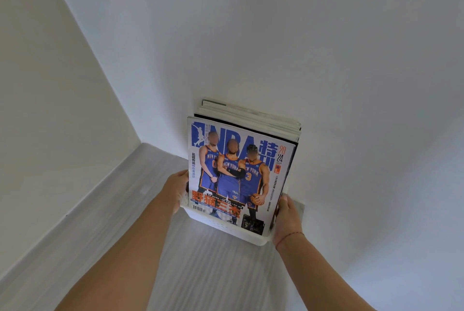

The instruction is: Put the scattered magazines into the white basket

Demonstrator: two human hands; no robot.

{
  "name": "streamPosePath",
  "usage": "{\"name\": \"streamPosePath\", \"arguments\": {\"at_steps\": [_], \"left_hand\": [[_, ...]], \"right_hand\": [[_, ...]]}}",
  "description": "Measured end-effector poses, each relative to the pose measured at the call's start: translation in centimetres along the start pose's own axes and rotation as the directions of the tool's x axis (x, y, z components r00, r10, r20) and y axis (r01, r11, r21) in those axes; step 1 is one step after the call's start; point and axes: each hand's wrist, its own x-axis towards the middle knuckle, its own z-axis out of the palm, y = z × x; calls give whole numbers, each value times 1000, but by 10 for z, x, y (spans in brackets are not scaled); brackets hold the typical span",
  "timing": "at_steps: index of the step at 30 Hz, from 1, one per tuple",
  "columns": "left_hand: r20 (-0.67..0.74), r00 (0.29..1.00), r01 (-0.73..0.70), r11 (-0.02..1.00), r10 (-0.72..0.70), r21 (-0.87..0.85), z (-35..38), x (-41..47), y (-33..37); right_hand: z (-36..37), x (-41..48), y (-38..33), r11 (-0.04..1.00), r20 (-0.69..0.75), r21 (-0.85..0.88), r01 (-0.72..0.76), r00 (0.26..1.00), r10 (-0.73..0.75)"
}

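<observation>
The left hand (179,190) has its grip curled round the left side of the magazines (238,172), at 9 o'clock. To do this well, I think both sides should go down together, so the pile slides in straight and no page bends. The magazines stand up in the white basket (226,226), bottoms inside at 6 o'clock, tops sticking out. The right hand (286,215) pinches the right side at 3 o'clock, its fingers hidden behind
</observation>
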Motion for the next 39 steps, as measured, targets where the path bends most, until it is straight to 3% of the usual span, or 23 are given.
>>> {"name": "streamPosePath", "arguments": {"at_steps": [8,11,15,19,27,33,36,39], "left_hand": [[22,1000,-21,1000,21,-19,0,9,7],[33,997,-72,997,72,-5,-2,1,10],[93,981,-176,983,170,58,-8,-11,9],[165,956,-259,962,242,86,-8,-16,4],[88,962,-264,963,259,52,-2,-8,3],[25,962,-272,950,271,155,3,-19,5],[-54,964,-259,966,259,14,-5,-40,13],[-240,945,-259,957,223,-130,-23,-77,-17]], "right_hand": [[3,6,-3,1000,7,21,15,1000,-15],[-1,-3,-9,999,104,25,21,994,-23],[-8,-22,-14,957,294,-92,277,925,-239],[-5,-31,-18,888,364,-153,434,860,-358],[3,-26,-14,892,304,-179,416,885,-352],[1,-31,-13,874,282,-225,431,887,-365],[4,-46,-27,859,131,-337,386,922,-364],[-17,-74,-37,739,1,-447,504,826,-563]]}}
